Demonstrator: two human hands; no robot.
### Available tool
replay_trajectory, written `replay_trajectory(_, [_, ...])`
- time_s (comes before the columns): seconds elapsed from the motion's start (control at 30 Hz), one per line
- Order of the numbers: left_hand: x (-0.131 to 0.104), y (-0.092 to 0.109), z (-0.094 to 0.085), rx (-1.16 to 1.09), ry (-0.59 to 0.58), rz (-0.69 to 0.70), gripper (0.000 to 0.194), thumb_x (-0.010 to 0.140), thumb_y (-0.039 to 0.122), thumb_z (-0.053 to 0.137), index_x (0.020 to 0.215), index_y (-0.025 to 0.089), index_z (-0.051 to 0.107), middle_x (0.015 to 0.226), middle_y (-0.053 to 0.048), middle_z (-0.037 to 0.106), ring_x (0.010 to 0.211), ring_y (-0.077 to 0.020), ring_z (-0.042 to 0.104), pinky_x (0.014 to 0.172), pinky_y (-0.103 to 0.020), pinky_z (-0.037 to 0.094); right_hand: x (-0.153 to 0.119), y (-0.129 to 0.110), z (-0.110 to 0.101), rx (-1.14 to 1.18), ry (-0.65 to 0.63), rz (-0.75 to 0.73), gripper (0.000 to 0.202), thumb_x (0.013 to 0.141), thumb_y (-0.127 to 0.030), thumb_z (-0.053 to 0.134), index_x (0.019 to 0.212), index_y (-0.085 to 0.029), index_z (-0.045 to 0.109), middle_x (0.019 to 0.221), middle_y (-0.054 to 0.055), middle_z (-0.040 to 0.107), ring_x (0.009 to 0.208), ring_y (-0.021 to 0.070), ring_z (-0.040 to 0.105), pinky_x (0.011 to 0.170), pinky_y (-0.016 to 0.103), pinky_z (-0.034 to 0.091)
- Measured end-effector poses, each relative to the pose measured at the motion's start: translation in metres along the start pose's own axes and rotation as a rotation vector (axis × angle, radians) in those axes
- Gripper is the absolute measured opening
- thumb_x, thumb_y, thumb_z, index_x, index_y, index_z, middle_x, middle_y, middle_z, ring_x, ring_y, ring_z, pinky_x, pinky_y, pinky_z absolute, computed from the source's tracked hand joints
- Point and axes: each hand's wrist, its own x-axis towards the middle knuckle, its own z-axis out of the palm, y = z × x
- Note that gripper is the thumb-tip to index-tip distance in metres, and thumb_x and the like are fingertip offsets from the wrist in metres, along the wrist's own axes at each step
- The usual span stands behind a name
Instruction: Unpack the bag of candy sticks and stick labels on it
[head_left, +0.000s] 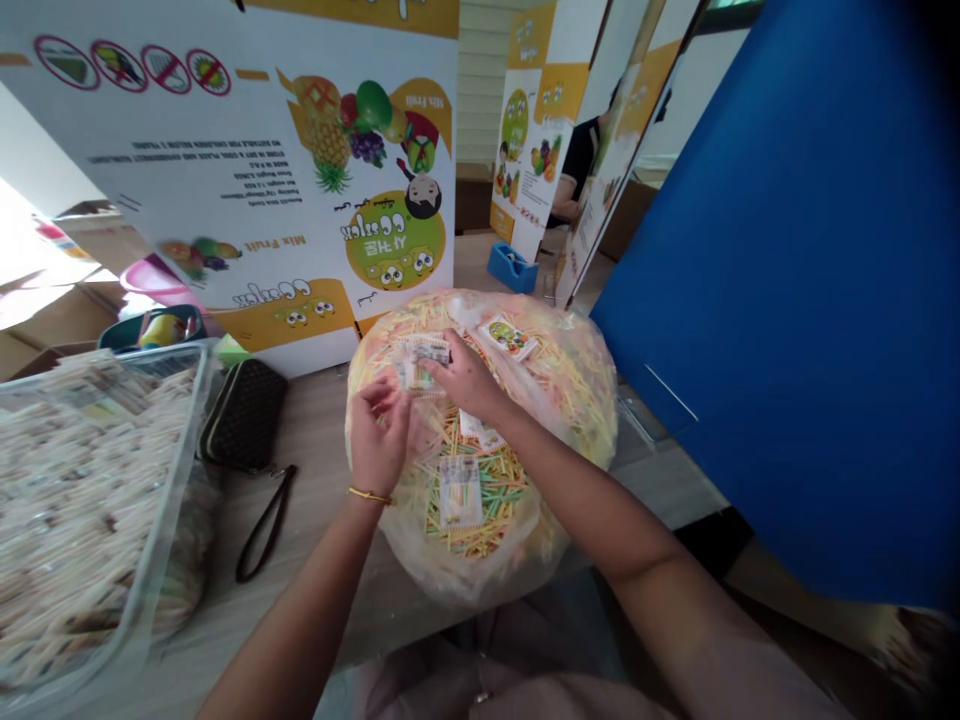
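A large clear plastic bag (577, 400) full of thin pastel candy sticks (499, 495) lies on the table before me. Over its far left part, my right hand (472, 378) pinches a small clear candy packet (424, 362) between thumb and fingers. Just nearer to me, my left hand (381, 430) has its fingers curled close to the packet's lower edge; whether they hold anything is hidden. Another filled packet (460, 492) rests on the sticks at the front. A printed packet (510, 338) sits on the bag at the back, and one more lies partly under my right wrist.
At left stands a clear plastic bin (169, 500) heaped with filled packets, beside a dark wallet (244, 415) with a wrist strap. Printed cardboard panels (300, 200) rise behind the bag. A blue tape dispenser (512, 267) stands behind; a blue panel (765, 300) slopes at right. Another person sits beyond.
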Motion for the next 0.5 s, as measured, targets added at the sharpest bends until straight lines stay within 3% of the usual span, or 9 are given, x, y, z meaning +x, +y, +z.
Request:
replay_trajectory(0.07, [0.006, 0.006, -0.007, -0.237, -0.011, -0.074, 0.059, 0.087, 0.041, 0.074, 0.137, 0.027, 0.046, 0.150, -0.014, 0.049, 0.138, -0.0264, 0.051, 0.111, -0.047, 0.047, -0.002, -0.001, 0.000, 0.143, 0.001, 0.009, 0.021, 0.094, -0.030, 0.061, 0.112, -0.023, 0.053, 0.102, 0.004, 0.069, 0.095, 0.0220, 0.067, 0.091, 0.039, 0.055])
replay_trajectory(0.13, [0.010, 0.014, -0.010, -0.409, -0.145, -0.129, 0.071, 0.085, 0.039, 0.076, 0.146, 0.032, 0.041, 0.155, -0.011, 0.047, 0.143, -0.0267, 0.048, 0.114, -0.049, 0.045, -0.002, -0.004, 0.004, 0.265, -0.026, 0.002, 0.025, 0.094, -0.029, 0.060, 0.117, -0.024, 0.050, 0.104, 0.003, 0.069, 0.096, 0.0206, 0.068, 0.089, 0.037, 0.056])
replay_trajectory(0.2, [0.012, 0.022, -0.009, -0.527, -0.291, -0.218, 0.062, 0.087, 0.039, 0.074, 0.143, 0.032, 0.048, 0.150, -0.010, 0.054, 0.137, -0.0266, 0.054, 0.109, -0.047, 0.051, -0.003, -0.008, 0.010, 0.320, -0.056, -0.019, 0.033, 0.094, -0.028, 0.061, 0.124, -0.024, 0.048, 0.110, 0.004, 0.068, 0.101, 0.0196, 0.067, 0.092, 0.036, 0.056])
replay_trajectory(0.27, [0.009, 0.028, -0.005, -0.591, -0.339, -0.331, 0.049, 0.087, 0.039, 0.073, 0.133, 0.029, 0.059, 0.142, -0.008, 0.061, 0.125, -0.0246, 0.063, 0.097, -0.042, 0.061, -0.008, -0.013, 0.014, 0.285, -0.074, -0.042, 0.037, 0.094, -0.026, 0.061, 0.128, -0.023, 0.047, 0.115, 0.004, 0.067, 0.103, 0.0188, 0.066, 0.094, 0.036, 0.055])
replay_trajectory(0.4, [-0.002, 0.031, -0.012, -0.641, -0.226, -0.486, 0.042, 0.082, 0.037, 0.077, 0.121, 0.028, 0.065, 0.127, -0.004, 0.068, 0.097, -0.0182, 0.070, 0.067, -0.029, 0.066, -0.033, -0.019, -0.002, 0.018, 0.000, -0.115, 0.020, 0.100, -0.032, 0.055, 0.116, -0.021, 0.057, 0.118, 0.008, 0.063, 0.106, 0.0198, 0.061, 0.100, 0.039, 0.050])
replay_trajectory(0.5, [-0.012, 0.030, -0.033, -0.644, -0.118, -0.546, 0.040, 0.078, 0.035, 0.079, 0.115, 0.026, 0.066, 0.121, -0.003, 0.070, 0.088, -0.0157, 0.070, 0.058, -0.024, 0.063, -0.068, -0.015, -0.021, -0.271, -0.099, -0.179, 0.022, 0.102, -0.032, 0.050, 0.088, -0.021, 0.063, 0.107, 0.009, 0.065, 0.113, 0.0249, 0.057, 0.108, 0.047, 0.043])
